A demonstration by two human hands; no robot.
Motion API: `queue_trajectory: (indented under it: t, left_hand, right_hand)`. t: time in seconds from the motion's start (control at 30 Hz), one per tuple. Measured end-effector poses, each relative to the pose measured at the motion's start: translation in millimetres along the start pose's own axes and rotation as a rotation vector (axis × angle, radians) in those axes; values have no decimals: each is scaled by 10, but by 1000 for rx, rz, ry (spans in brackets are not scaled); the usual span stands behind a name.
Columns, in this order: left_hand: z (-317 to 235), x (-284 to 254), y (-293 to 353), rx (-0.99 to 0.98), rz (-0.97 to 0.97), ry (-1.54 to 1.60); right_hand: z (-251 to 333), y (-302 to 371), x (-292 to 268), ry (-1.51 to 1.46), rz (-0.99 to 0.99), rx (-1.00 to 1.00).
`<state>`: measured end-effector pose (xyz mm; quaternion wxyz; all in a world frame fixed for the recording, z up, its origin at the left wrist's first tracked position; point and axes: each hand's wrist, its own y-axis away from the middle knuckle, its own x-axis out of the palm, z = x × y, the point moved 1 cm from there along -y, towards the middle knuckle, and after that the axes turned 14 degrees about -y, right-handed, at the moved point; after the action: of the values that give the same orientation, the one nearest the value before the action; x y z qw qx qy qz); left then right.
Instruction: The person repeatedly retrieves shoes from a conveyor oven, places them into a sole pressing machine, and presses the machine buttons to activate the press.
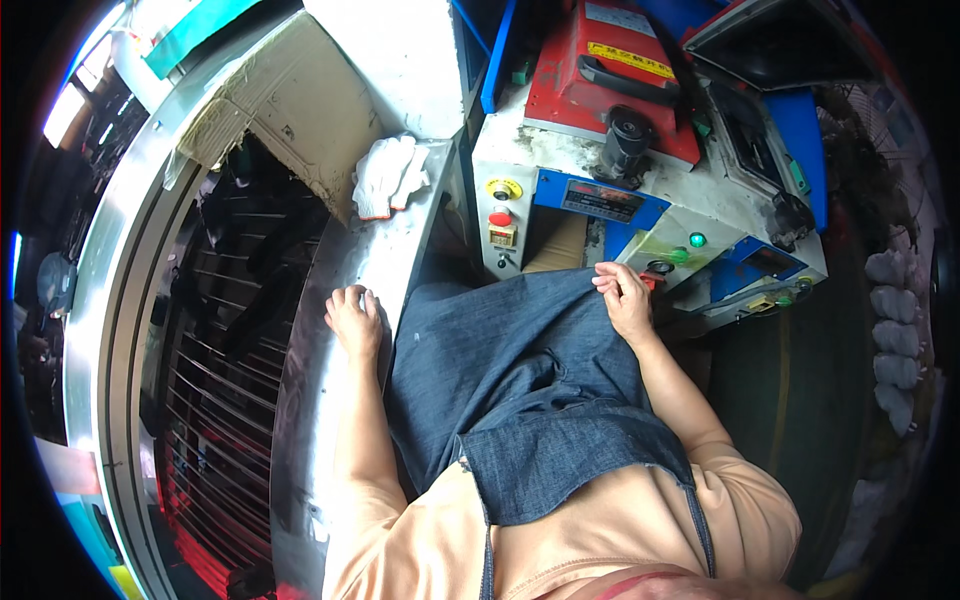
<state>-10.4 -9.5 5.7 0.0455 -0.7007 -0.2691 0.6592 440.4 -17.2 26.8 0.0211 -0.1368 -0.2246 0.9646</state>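
My left hand (355,318) lies on the metal ledge (345,262) beside my left thigh. Its fingers are apart and slightly bent, with nothing in them. The dark blue denim apron (500,340) spreads over my lap. At its far right corner my right hand (625,300) has its fingers curled against the cloth and appears to pinch the edge. Crumpled white gloves (390,178) with a reddish cuff lie farther along the ledge, beyond my left hand and apart from it.
A white and red machine (590,150) stands ahead, with a red push button (500,217) and a lit green button (697,240). Left of the ledge runs a wire-rod conveyor (225,390), glowing red below. A cardboard flap (300,110) covers its far end. White bundles (895,340) line the far right.
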Motion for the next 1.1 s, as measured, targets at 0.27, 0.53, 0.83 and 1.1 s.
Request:
queue_trajectory:
  t: [0.27,0.53,0.83,1.1]
  left_hand:
    - [-12,-2,4,-48,-45,15]
    - [-4,7,5,-53,-64,2]
    - [26,21,7,-80,-51,27]
    - [-4,-2,-1,-30,-5,18]
  right_hand:
    - [12,3,12,-4,0,8]
    - [9,3,-4,13,-4,-2]
    - [9,-2,2,14,-3,-3]
    - [28,-9,1,31,-7,-34]
